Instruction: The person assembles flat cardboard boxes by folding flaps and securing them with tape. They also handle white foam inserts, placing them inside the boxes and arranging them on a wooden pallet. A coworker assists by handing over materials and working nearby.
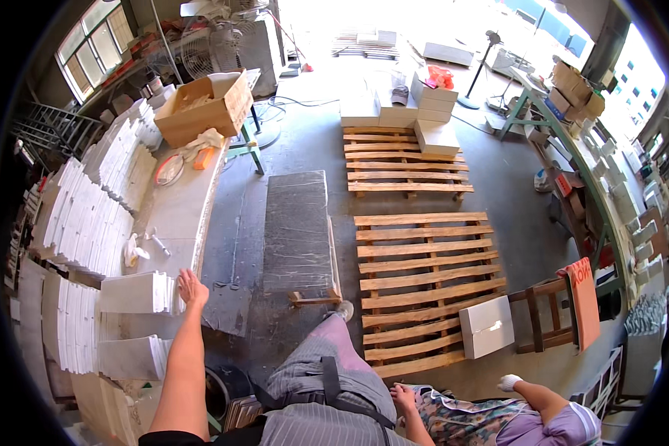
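My left hand is stretched out over the edge of the workbench on the left. Its fingers are extended and hold nothing. Closest to it is a short stack of white flat panels standing on edge, with a second such stack nearer to me. My right hand hangs low beside my waist, next to a co-worker's patterned apron. Its fingers are loosely bent and apart, with nothing visible in them.
Ahead stands a dark wrapped block on a wooden base. Right of it lies a slatted pallet with a white box on its corner. A co-worker stands close on my right. A wooden stool is beyond.
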The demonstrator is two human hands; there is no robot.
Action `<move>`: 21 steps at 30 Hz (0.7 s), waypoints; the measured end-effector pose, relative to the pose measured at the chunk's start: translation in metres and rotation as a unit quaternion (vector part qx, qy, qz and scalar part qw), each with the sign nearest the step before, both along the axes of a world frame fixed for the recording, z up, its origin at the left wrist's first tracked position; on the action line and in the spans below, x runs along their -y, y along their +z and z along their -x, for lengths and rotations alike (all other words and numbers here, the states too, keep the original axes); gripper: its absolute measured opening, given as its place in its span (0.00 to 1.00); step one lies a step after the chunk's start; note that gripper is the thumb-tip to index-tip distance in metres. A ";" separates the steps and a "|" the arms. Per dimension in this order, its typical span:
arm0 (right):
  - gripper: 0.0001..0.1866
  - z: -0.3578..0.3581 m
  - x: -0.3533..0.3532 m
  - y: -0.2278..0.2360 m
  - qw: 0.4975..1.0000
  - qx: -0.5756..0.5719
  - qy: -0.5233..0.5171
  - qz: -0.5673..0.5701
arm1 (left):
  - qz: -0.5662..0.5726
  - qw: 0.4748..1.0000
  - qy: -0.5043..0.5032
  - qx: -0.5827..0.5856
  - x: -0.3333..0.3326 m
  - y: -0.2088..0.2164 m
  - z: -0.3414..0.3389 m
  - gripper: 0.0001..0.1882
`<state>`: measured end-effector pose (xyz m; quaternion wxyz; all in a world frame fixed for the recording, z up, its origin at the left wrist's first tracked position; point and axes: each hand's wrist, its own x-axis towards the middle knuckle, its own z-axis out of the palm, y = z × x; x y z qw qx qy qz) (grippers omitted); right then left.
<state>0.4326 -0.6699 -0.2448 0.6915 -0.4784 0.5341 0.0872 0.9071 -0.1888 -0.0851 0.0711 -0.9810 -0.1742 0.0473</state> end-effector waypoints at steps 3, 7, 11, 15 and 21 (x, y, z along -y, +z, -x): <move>0.13 -0.009 -0.002 0.020 0.996 -0.056 0.059 0.046 | 0.020 0.999 0.013 0.025 -0.003 -0.006 -0.014 0.32; 0.13 -0.027 0.016 0.010 0.999 -0.032 0.031 0.014 | 0.061 0.995 0.077 0.029 -0.005 -0.001 -0.026 0.34; 0.13 -0.068 0.034 0.021 0.994 -0.028 0.084 0.060 | 0.062 0.995 0.069 -0.033 0.000 0.001 -0.035 0.29; 0.13 -0.109 0.049 0.045 0.993 0.003 0.087 0.074 | 0.058 0.994 0.045 -0.086 0.016 -0.001 -0.033 0.26; 0.14 -0.106 0.052 0.071 0.993 0.004 0.091 0.078 | 0.081 0.994 0.056 -0.045 0.027 -0.039 -0.037 0.32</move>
